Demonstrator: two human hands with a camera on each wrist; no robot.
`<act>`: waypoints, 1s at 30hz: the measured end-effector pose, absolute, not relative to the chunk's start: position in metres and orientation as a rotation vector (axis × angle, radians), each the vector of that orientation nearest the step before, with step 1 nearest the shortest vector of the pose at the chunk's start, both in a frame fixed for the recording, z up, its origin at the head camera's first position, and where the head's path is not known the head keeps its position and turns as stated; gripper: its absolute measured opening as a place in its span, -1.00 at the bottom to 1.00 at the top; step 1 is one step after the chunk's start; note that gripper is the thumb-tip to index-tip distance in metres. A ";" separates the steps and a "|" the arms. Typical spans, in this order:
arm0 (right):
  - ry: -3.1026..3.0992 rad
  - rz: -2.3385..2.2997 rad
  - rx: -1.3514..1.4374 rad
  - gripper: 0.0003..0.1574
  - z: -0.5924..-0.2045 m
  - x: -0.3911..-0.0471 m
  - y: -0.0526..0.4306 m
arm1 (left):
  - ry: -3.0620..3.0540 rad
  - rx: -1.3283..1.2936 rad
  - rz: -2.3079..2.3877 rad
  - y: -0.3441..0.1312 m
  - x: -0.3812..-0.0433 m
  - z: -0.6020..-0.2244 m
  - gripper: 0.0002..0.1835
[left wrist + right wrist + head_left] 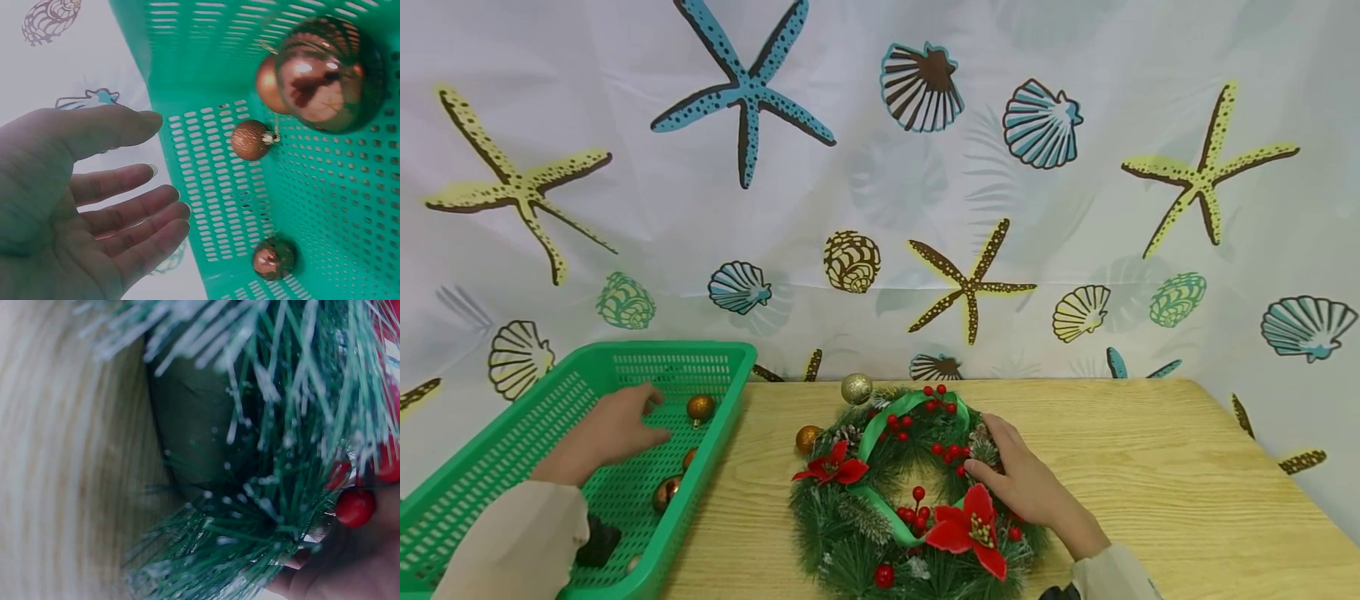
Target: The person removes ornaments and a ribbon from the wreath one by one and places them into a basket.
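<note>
In the head view, a green Christmas wreath (831,533) with red poinsettias, berries, pine cones and a green ribbon lies on the table. My right hand (1022,483) grips its right side, the thumb over the top near the inner edge. Frosted needles hide part of that hand (350,569) in the right wrist view. My left hand (617,429) is over the green basket (741,367), fingers spread and holding nothing. Copper baubles lie in the basket, among them a glittery one (250,140), a large shiny one (322,75) and a small shiny one (273,259).
On the wooden table (1150,475), a gold bauble (856,388) and an orange-copper bauble (808,439) sit by the wreath's back left edge. A white curtain (820,200) printed with starfish and shells hangs behind the table. The basket's raised walls stand left of the wreath.
</note>
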State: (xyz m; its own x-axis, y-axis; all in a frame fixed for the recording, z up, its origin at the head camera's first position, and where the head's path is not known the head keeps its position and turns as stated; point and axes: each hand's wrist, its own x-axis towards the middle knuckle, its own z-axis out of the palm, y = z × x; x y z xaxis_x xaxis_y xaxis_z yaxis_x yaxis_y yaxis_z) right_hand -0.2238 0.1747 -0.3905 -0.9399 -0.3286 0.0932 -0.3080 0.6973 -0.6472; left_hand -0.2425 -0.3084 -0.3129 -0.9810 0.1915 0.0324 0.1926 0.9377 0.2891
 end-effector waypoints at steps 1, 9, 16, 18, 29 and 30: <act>2.868 -1.083 -0.536 -0.05 -0.391 -0.224 0.175 | -3.078 -0.322 -0.460 -0.307 -0.243 -0.312 -0.46; 2.869 -1.076 -0.531 -0.05 -0.391 -0.224 0.175 | -3.072 -0.360 -0.470 -0.288 -0.248 -0.302 -0.47; 2.865 -1.077 -0.538 -0.05 -0.390 -0.223 0.174 | -3.077 -0.379 -0.478 -0.267 -0.254 -0.286 -0.46; 2.865 -1.074 -0.538 -0.05 -0.390 -0.223 0.174 | -3.077 -0.391 -0.489 -0.259 -0.255 -0.281 -0.47; 2.866 -1.074 -0.550 -0.05 -0.391 -0.224 0.175 | -3.030 -0.513 -0.531 -0.211 -0.262 -0.268 -0.50; 2.868 -1.074 -0.550 -0.05 -0.391 -0.224 0.175 | -3.027 -0.518 -0.540 -0.207 -0.263 -0.268 -0.50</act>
State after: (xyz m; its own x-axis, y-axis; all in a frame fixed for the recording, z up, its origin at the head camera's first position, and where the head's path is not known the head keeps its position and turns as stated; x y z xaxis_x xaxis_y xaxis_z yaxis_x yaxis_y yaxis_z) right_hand -0.2241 0.1753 -0.3909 -0.9370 -0.3363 0.0943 -0.3156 0.6993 -0.6414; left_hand -0.2625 -0.2072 -0.2684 -0.9445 0.3184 0.0806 0.3266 0.8848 0.3323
